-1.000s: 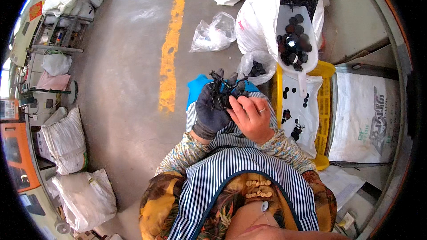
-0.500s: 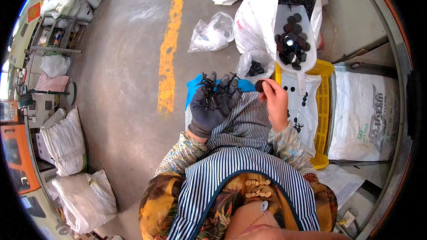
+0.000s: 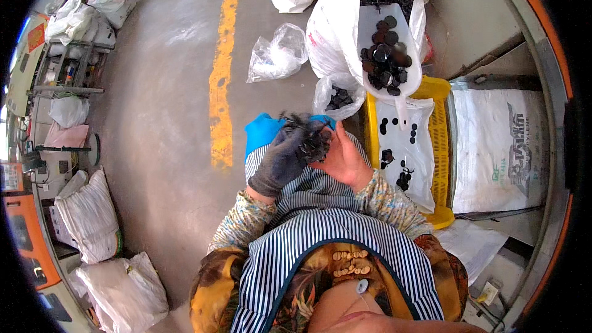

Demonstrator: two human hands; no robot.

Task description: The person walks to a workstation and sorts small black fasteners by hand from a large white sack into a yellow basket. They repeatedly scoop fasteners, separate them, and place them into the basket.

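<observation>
My left hand (image 3: 279, 161), in a dark grey glove, is closed around a clump of thin, branching black pieces (image 3: 314, 143). My bare right hand (image 3: 346, 159) is cupped against the same clump from the right, its fingers partly hidden behind it. Both hands meet above my striped apron (image 3: 308, 182). Just beyond them, a small clear bag (image 3: 322, 94) holds black pieces. To the right, a white scoop (image 3: 407, 77) carries several round black discs (image 3: 382, 54). Its handle reaches over a yellow basket (image 3: 445, 148).
A white plastic sheet (image 3: 419, 172) with scattered black discs lies in the basket. Behind the scoop, a white sack (image 3: 333, 40) is full of thin black strips. A printed white sack (image 3: 493, 154) lies at the right. A clear bag (image 3: 280, 55) rests on the floor by a yellow line (image 3: 222, 92).
My right hand has moved left, from pinching a black disc to meeting my left hand at the clump. My left hand's fingers have curled in. The view has shifted slightly.
</observation>
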